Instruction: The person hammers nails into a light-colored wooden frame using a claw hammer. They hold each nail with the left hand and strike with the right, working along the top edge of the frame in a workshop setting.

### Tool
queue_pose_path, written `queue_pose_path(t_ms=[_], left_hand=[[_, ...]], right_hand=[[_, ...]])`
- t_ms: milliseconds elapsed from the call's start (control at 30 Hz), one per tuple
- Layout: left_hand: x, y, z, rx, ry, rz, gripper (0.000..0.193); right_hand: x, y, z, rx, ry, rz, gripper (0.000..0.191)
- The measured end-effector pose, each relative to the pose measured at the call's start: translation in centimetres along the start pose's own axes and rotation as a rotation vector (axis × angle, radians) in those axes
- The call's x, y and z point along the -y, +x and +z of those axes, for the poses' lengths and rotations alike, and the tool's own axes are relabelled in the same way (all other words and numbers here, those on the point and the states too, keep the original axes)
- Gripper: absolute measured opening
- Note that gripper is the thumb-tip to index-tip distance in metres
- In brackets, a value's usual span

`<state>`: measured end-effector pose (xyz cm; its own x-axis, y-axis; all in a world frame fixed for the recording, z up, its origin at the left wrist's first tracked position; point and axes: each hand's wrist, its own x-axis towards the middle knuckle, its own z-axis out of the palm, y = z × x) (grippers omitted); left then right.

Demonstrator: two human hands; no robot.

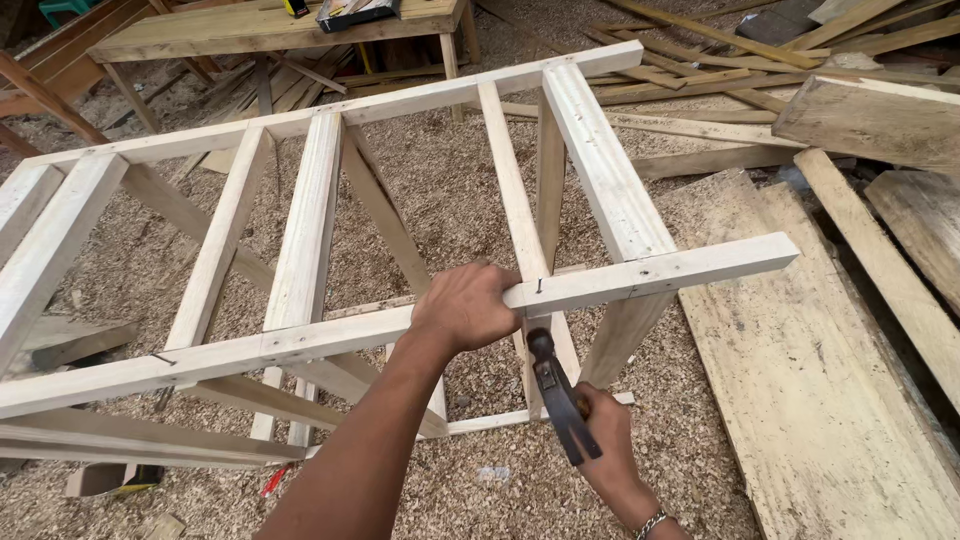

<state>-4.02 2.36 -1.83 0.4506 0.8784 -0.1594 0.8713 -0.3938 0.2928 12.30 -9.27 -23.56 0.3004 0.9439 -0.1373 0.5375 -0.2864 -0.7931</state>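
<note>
1. Head view looked down on a floor [480,190] thick with wood shavings, which filled the ground from 7 o'clock round to 1 o'clock.
2. Across the middle stood a pale wooden frame [300,230], made of two long rails joined by cross slats, with legs and braces under it; its near rail [640,275] ran from 9 o'clock to 3 o'clock.
3. Wide planks [800,390] lay flat on the floor at 4 o'clock, beside the frame's right end.
4. More loose boards [880,120] were heaped at 2 o'clock, well apart from the hands.
5. A rough wooden surface [270,25] stood at 12 o'clock, beyond the frame, with a few small tools on it.
6. The left hand [468,305] sat just below centre, its fingers wrapped over the top of the near rail and gripping it.
7. The right hand [605,440] was at 5 o'clock, below the rail, closed around the handle of a hammer [555,395]; a metal bracelet showed at its wrist.
8. The hammer slanted up toward 11 o'clock, its dark head just under the rail and close beside the left hand; whether it touched the wood could not be told.
9. A small nail [539,286] stood in the top face of the near rail, just to the right of the left hand's knuckles.
</note>
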Motion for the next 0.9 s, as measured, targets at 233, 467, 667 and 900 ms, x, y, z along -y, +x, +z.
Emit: queue_pose_path(t_ms=[233,467,667,900], left_hand=[[-0.1,0.0,-0.1,0.029,-0.027,-0.028,0.036],[-0.3,-0.1,-0.4,0.009,-0.085,-0.063,0.043],[0.2,0.1,-0.1,0.036,-0.067,-0.058,0.045],[0.3,0.4,0.3,0.038,-0.040,-0.057,0.039]], right_hand=[[0.8,0.0,0.1,-0.169,0.175,-0.398,0.020],[0.2,-0.2,0.4,-0.112,0.052,-0.148,0.010],[0.5,-0.4,0.6,-0.092,0.133,-0.179,0.011],[-0.1,-0.9,1.5,-0.126,0.157,-0.215,0.014]])
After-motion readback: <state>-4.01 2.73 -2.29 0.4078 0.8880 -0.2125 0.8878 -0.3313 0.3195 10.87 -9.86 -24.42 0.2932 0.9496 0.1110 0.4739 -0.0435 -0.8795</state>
